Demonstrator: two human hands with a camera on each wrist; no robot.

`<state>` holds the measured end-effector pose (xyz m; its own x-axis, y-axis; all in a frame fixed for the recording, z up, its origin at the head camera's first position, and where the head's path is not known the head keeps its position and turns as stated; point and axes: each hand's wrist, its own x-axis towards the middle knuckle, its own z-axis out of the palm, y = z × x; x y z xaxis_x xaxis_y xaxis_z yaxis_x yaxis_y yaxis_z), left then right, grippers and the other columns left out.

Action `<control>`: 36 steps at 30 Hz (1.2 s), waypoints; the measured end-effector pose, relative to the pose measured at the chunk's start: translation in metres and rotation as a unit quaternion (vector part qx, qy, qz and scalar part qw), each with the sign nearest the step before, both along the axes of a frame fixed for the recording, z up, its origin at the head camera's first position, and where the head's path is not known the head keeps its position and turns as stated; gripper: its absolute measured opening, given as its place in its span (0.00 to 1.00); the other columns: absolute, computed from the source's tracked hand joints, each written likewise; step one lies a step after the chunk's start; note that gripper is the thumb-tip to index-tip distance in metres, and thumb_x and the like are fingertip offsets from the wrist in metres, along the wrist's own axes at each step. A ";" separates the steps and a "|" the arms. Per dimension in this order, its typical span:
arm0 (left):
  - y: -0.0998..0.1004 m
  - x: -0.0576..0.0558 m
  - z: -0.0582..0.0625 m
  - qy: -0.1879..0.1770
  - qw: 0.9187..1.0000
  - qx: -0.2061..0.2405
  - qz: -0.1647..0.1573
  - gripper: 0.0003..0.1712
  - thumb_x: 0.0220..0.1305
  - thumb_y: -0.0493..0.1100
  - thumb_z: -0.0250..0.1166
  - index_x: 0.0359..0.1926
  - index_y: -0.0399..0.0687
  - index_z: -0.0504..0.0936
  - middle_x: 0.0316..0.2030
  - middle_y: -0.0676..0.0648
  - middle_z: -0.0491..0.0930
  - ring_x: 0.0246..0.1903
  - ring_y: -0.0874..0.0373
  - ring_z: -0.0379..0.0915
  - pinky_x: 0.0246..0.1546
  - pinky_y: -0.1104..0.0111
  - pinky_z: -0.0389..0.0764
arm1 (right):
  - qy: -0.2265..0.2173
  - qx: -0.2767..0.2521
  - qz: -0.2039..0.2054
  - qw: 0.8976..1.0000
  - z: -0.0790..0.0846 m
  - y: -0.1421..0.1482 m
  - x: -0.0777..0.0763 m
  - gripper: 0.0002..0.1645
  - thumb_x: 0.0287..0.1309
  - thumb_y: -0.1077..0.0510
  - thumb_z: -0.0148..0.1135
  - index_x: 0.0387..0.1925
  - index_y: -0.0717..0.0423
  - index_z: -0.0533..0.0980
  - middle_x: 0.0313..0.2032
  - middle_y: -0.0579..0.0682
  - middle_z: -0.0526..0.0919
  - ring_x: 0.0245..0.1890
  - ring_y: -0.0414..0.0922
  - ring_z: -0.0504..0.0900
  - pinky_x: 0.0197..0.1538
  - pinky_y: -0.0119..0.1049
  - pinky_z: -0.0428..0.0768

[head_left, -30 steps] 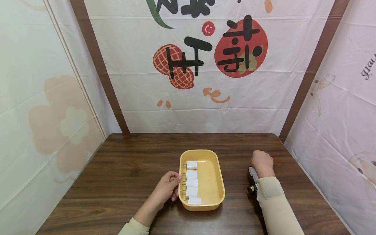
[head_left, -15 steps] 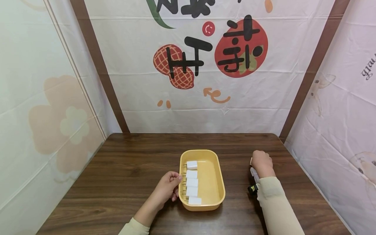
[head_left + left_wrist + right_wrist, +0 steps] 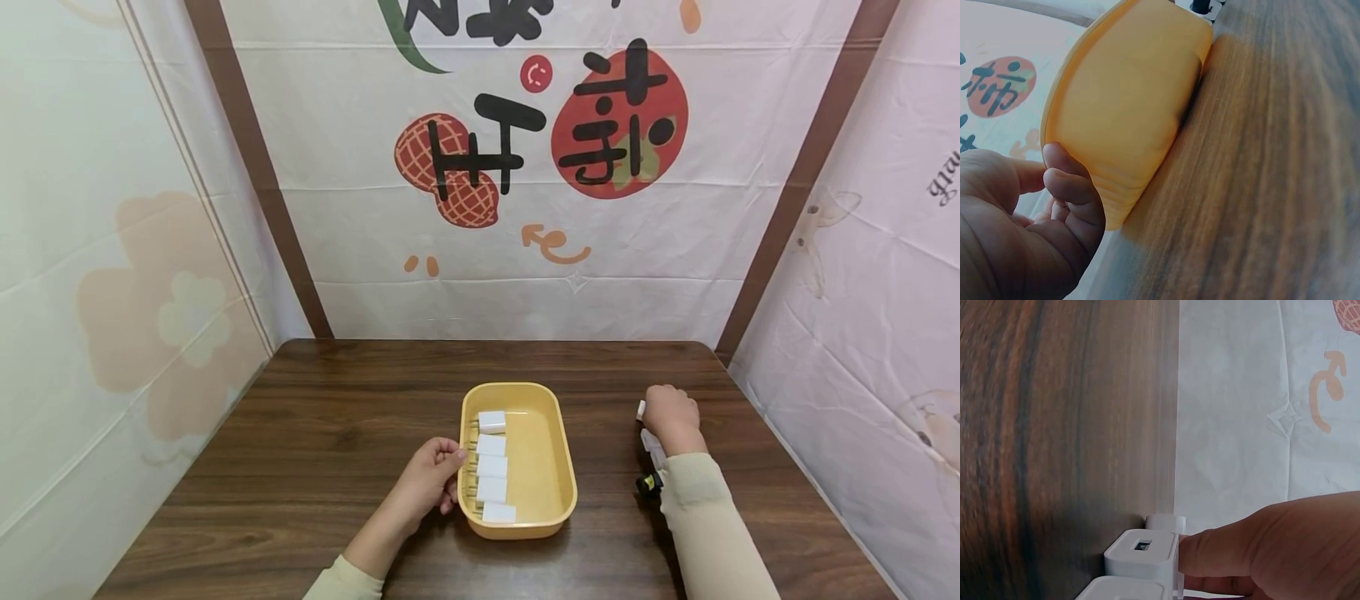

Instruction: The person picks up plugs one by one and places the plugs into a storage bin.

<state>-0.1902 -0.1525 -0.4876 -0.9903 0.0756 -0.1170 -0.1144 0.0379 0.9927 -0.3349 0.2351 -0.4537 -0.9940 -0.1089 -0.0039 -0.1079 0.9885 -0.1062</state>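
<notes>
At 9 o'clock of a yellow rounded-rectangle plastic tray point(image 3: 540, 458) on brown wood-grain tabletop point(image 3: 360, 408), left hand point(image 3: 432, 477) pinches its edge. Five white blocky plug adapters point(image 3: 492, 467) lined up inside, same side. Between 2 and 3 o'clock, right hand point(image 3: 672, 419) touches another white boxy adapter point(image 3: 1138, 565); fingers partly hidden, can't tell if gripped.

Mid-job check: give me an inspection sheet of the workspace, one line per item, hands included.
Surface: brown wood table.
Tray: yellow, resting on the table.
Plugs: five, white, lined along the tray's left side, prongs toward its left wall.
Other plugs: white, right of the tray, partly hidden.
Clutter: nothing seen.
Left hand: pinches the tray's left rim.
Right hand: at the other plugs; grip cannot be told.
Cables: nothing clearly seen.
Surroundings: printed sheets behind and at both sides.
</notes>
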 end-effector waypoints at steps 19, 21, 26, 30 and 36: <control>0.000 0.001 -0.001 0.003 1.000 0.001 0.000 0.18 0.78 0.46 0.57 0.53 0.35 0.66 0.24 0.47 0.73 0.14 0.60 0.66 0.12 0.72 0.69 | 0.047 -0.029 0.060 0.997 0.010 -0.006 0.000 0.13 0.63 0.66 0.60 0.46 0.71 0.79 0.43 0.69 0.79 0.44 0.67 0.81 0.46 0.65 0.80; 0.000 0.000 0.000 0.002 1.000 0.000 0.001 0.17 0.78 0.45 0.57 0.53 0.35 0.67 0.24 0.47 0.73 0.14 0.60 0.66 0.12 0.72 0.69 | 0.053 -0.033 0.064 0.996 0.011 -0.008 -0.001 0.14 0.63 0.66 0.60 0.47 0.72 0.79 0.45 0.70 0.79 0.45 0.67 0.81 0.48 0.64 0.80; 0.000 0.000 0.001 0.002 1.000 -0.003 0.004 0.17 0.78 0.45 0.57 0.53 0.34 0.67 0.24 0.47 0.73 0.14 0.60 0.66 0.12 0.72 0.69 | 0.072 -0.041 0.074 0.994 0.015 -0.010 0.001 0.13 0.60 0.66 0.61 0.45 0.71 0.79 0.43 0.68 0.79 0.44 0.66 0.81 0.46 0.63 0.80; 0.001 0.001 0.002 0.001 1.000 -0.003 0.004 0.16 0.78 0.44 0.57 0.53 0.34 0.67 0.24 0.47 0.73 0.14 0.60 0.66 0.12 0.72 0.69 | 0.083 -0.044 0.081 0.992 0.020 -0.013 0.003 0.13 0.58 0.65 0.63 0.43 0.70 0.78 0.41 0.67 0.79 0.42 0.65 0.81 0.45 0.63 0.80; 0.001 0.001 0.003 -0.001 1.000 -0.004 0.005 0.16 0.79 0.44 0.56 0.53 0.34 0.67 0.24 0.46 0.73 0.14 0.60 0.66 0.12 0.72 0.69 | 0.093 -0.044 0.088 0.991 0.029 -0.017 0.007 0.15 0.58 0.64 0.65 0.44 0.70 0.78 0.42 0.67 0.80 0.43 0.64 0.81 0.46 0.63 0.80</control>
